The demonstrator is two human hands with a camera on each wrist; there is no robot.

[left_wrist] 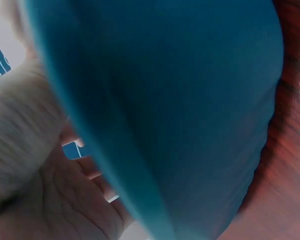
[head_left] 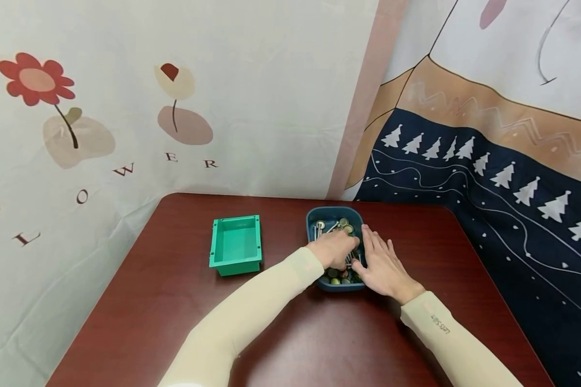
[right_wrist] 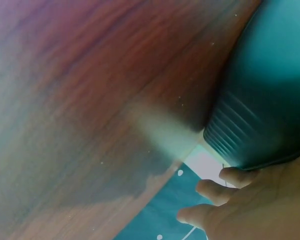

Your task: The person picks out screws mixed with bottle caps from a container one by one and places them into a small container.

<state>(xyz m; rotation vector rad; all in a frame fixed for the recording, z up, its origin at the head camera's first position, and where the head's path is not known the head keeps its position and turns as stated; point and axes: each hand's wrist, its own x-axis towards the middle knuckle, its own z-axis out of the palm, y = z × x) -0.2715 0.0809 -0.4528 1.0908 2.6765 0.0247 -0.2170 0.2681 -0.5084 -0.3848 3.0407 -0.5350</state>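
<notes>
A dark blue bin (head_left: 341,288) holds a mix of small metal pieces, some long and thin like bolts or screws, others round and yellowish. My left hand (head_left: 334,250) reaches down into it over the front left part, its fingertips hidden among the pieces. Whether they pinch anything is not visible. In the left wrist view, the bin's blue wall (left_wrist: 190,110) fills most of the picture. Against the bin's right side rests my right hand (head_left: 386,269), fingers extended and spread, thumb over the rim. The right wrist view shows those fingers (right_wrist: 215,192) beside the bin's ribbed wall (right_wrist: 260,115).
To the left of the bin stands an open green box (head_left: 235,267) with nothing visible inside. Both containers sit on a reddish-brown table (head_left: 290,333). Behind the table hangs a printed cloth (head_left: 271,107), with a dark blue tree-patterned part at the right.
</notes>
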